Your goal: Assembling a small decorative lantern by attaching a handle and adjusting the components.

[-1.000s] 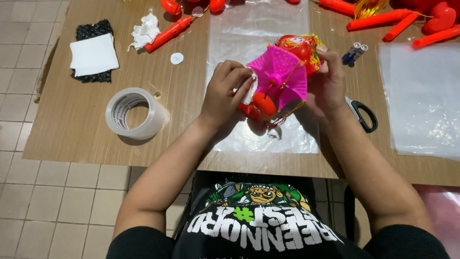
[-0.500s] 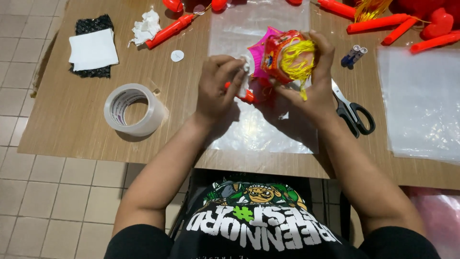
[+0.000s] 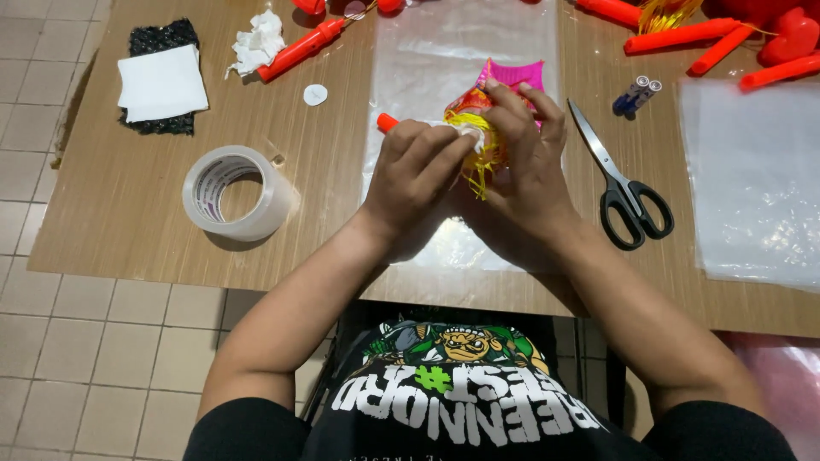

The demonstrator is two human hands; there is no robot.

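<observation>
Both my hands wrap a small colourful lantern toy [image 3: 491, 90] of pink, red and yellow, with yellow tassel threads hanging from it, over a clear plastic sheet [image 3: 444, 51] on the wooden table [image 3: 128, 230]. My right hand [image 3: 525, 158] covers the toy from the right and above. My left hand [image 3: 414, 171] presses against its left side, fingers curled on it. An orange-red stick end [image 3: 387, 122] pokes out to the left of my left hand. Most of the toy is hidden under my fingers.
Black-handled scissors [image 3: 628, 192] lie just right of my right hand. A roll of clear tape [image 3: 235, 192] stands to the left. A white pad on black mesh [image 3: 161, 81], crumpled tissue [image 3: 256, 43], red sticks [image 3: 675, 38], two small batteries [image 3: 636, 94] and another plastic sheet [image 3: 756, 179] surround.
The toy has been turned and lowered onto the plastic sheet; its pink fan side went from facing me to the far side. Both hands closed more tightly over it.
</observation>
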